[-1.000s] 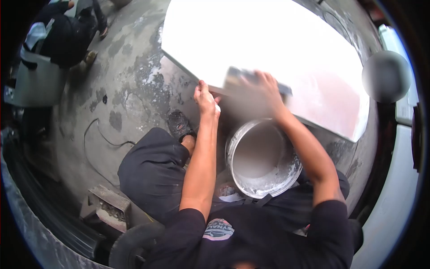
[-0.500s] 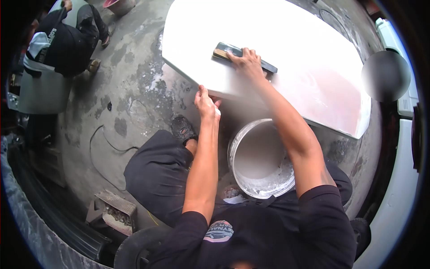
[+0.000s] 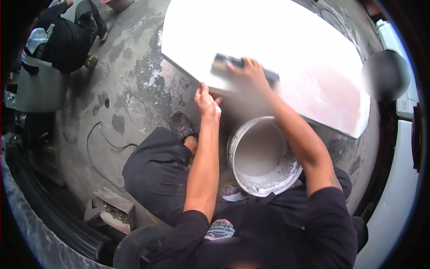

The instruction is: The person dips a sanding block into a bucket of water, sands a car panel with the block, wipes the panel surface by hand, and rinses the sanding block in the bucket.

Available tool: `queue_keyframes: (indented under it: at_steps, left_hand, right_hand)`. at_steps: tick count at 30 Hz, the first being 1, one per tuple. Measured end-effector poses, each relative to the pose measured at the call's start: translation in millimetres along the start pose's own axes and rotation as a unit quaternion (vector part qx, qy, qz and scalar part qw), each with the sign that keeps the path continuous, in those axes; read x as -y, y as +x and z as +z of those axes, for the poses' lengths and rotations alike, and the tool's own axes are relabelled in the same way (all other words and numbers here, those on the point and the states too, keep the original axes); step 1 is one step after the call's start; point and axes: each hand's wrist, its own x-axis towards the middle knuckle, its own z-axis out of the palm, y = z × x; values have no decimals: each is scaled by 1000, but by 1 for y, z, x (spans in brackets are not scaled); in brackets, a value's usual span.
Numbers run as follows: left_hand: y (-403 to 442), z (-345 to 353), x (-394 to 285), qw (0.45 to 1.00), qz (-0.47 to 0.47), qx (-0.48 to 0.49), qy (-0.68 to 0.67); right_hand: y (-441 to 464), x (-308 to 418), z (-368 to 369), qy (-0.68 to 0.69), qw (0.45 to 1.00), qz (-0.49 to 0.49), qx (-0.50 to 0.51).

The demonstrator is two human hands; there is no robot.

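Observation:
A large white panel (image 3: 277,31) with a pinkish patch near its right end lies in front of me. My right hand (image 3: 252,74) is closed over a long sanding block (image 3: 220,68), dark on top, which rests on the panel close to its near edge. Both are slightly blurred by motion. At that same edge, further left, my left hand (image 3: 206,102) grips the panel's rim with thumb and fingers. Something white shows by that palm, too small to name. Between my legs stands a white bucket (image 3: 235,168) with cloudy greyish liquid inside and white residue on its wall.
Another person (image 3: 67,42) in dark clothes is at the upper left, beside a grey panel (image 3: 42,89). A thin cable (image 3: 89,143) lies on the stained concrete floor. A dusty block-like object (image 3: 114,208) sits at lower left, and a pale vehicle-like body (image 3: 394,170) runs along the right.
My right hand has drawn the sanding block slightly towards me, nearer the panel's near edge. My left hand keeps its place on the rim.

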Motion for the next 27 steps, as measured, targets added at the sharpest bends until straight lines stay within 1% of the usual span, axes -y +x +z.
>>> queue_keyframes:
  at_steps: [1, 3, 4, 5, 8, 10, 11, 12, 13, 14, 16, 17, 18, 19, 20, 22, 24, 26, 27]
  left_hand:
    - [-1, 1, 0, 1000, -2, -8, 21]
    - [5, 0, 3, 999, -1, -24, 37]
    - [6, -1, 6, 999, 5, -23, 29]
    - [6, -1, 7, 999, 9, -14, 28]
    - [1, 3, 1, 1000, -1, -13, 17]
    - [-4, 2, -2, 1000, -9, -3, 4]
    - [-3, -4, -1, 1000, -9, 14, 1]
    - [3, -5, 1, 999, -5, 32, -6]
    - [6, -6, 5, 1000, -1, 19, 9]
    - [6, -2, 7, 1000, -2, 18, 5]
    - [0, 4, 4, 998, 17, -31, 57]
    - [-3, 7, 0, 997, 13, -32, 64]
    - [-5, 9, -1, 997, 14, -26, 70]
    - [-6, 10, -2, 998, 7, -21, 55]
    - [-8, 10, -4, 999, -1, -19, 39]
    - [-6, 12, -8, 1000, 2, -6, 23]
    - [-6, 8, -7, 1000, 4, -3, -8]
    - [-6, 5, -4, 999, 4, 22, 39]
    - [-3, 3, -1, 999, 4, 16, 35]
  right_hand:
    - [-34, -4, -5, 6, 996, -81, -48]
    - [-61, 0, -12, 12, 996, -77, -42]
    - [-64, 0, -20, -25, 996, -85, -29]
    - [-49, 1, -17, -10, 997, -59, -44]
    - [38, 1, 7, -33, 999, 20, -29]
    - [38, -1, 6, 8, 999, 30, -9]
    - [14, -3, 3, 4, 1000, 30, -1]
    - [-24, -12, -2, 7, 999, -29, -24]
    - [-56, -19, -9, 11, 995, -86, -45]
    - [-72, -23, -19, 9, 995, -89, -43]
    - [-87, -26, -31, 47, 997, -67, -6]
    - [-68, -28, -21, 14, 997, -70, -23]
    - [-36, -27, -15, 2, 995, -60, -74]
    - [-4, -31, -5, -21, 997, -29, -74]
    - [18, -33, -1, -22, 996, -27, -77]
    - [35, -34, 2, 15, 998, 45, -43]
    - [-23, -41, -14, 16, 997, -42, -56]
    - [-93, -45, -42, 73, 996, -56, 13]
    - [-92, -51, -44, 75, 995, -61, 17]
